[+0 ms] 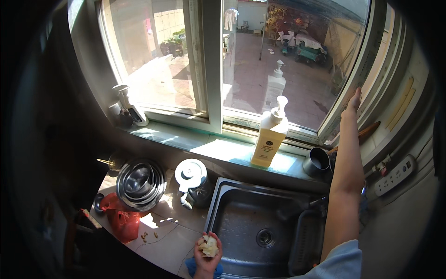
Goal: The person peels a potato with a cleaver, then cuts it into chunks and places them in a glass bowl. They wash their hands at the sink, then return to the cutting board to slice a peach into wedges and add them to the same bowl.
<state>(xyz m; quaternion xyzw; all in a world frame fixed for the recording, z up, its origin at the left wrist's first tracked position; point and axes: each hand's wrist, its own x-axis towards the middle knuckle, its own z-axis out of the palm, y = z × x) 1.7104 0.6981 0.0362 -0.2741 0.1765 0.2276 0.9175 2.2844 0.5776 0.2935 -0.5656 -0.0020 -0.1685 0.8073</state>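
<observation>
My left hand (206, 259) is cupped palm-up at the sink's near left corner. In it lies a clump of pale yellow-white food pieces (209, 246), whose exact kind I cannot make out. Stretched far forward, my right arm reaches up to the window at the right. There my right hand (354, 101) is closed against the upright window frame (341, 95), its fingers partly hidden. Below and between my arms is the steel sink (246, 230), with water drops on its bottom and a round drain.
A yellow pump bottle (269, 137) and a dark metal cup (317, 162) stand on the sill. Left of the sink are a white-lidded jug (191, 174), nested steel bowls (141, 184) and a red plastic bag (124, 223). A power strip (395, 175) hangs on the right wall.
</observation>
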